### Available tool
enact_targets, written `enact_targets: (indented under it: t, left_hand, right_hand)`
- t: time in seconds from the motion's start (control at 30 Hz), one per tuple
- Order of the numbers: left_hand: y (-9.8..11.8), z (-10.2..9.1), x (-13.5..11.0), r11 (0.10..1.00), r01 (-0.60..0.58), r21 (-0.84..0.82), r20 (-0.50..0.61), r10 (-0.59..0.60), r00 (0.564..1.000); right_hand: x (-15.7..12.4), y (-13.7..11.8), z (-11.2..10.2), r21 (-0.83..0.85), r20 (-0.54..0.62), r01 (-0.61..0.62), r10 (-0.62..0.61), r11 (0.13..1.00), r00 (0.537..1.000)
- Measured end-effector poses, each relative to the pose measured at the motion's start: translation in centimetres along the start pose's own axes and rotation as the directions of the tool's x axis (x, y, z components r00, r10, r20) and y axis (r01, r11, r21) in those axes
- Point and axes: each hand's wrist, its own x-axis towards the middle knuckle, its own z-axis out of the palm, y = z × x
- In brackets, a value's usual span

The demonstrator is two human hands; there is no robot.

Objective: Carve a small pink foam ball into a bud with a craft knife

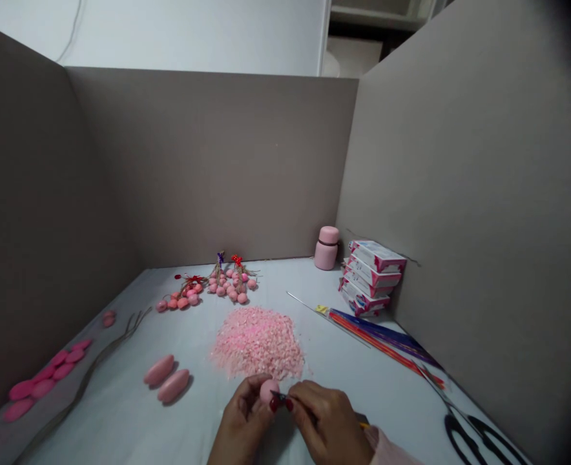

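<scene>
Grey partition walls enclose a white bench [121, 413]. A pile [258, 342] of pink flakes lies at its middle. Just in front of the pile, the left hand [239, 423] holds a pink ball [268, 389], fingers closed around it. The right hand [329, 420], beside it, is pinched on a thin tool [278, 394] whose tip meets the ball. Left of the pile lie two pink ovals [166, 379]. Behind it are beaded bunches [218, 287]. Behind it to the right are a pink jar [327, 247] and stacked boxes [370, 278].

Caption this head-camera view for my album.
Left hand holds a pink ball, right hand a thin tool, before a heap of pink flakes.
</scene>
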Motion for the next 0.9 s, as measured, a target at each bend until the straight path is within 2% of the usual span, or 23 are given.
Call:
enact_targets:
  t: [0.2,0.3,0.4,0.53,0.63,0.8,0.9]
  left_hand:
    - [0.1,-0.2,0.0,0.997,0.044,-0.069,0.014,-0.043,0.999]
    - [0.7,0.0,-0.3,0.973,0.156,-0.168,0.009,-0.157,0.988]
    - [1.5,0.0,-0.4,0.923,0.288,-0.256,0.042,-0.287,0.957]
    - [1.6,-0.3,-0.2,0.891,0.359,-0.279,0.130,-0.336,0.933]
    - [1.2,-0.4,-0.2,0.884,0.379,-0.273,0.138,-0.353,0.925]
    - [1.5,-0.1,-0.3,0.900,0.338,-0.276,0.161,-0.303,0.939]
    - [1.9,0.0,-0.5,0.890,0.354,-0.288,0.112,-0.336,0.935]
  right_hand:
    - [-0.2,-0.1,0.1,0.015,0.004,0.001,-0.001,1.000,1.000]
    - [-0.2,0.0,0.1,0.047,-0.008,-0.016,0.016,0.999,1.000]
    - [-0.1,0.1,-0.1,0.046,-0.046,-0.063,0.065,0.997,0.997]
    - [0.0,0.4,-0.2,0.012,-0.049,-0.097,0.097,0.995,0.994]
    - [0.0,0.4,-0.2,0.015,-0.041,-0.096,0.097,0.995,0.994]
    - [-0.1,0.2,-0.2,0.028,-0.028,-0.104,0.105,0.994,0.994]
    - [-0.1,0.2,-0.2,0.038,-0.024,-0.100,0.101,0.994,0.995]
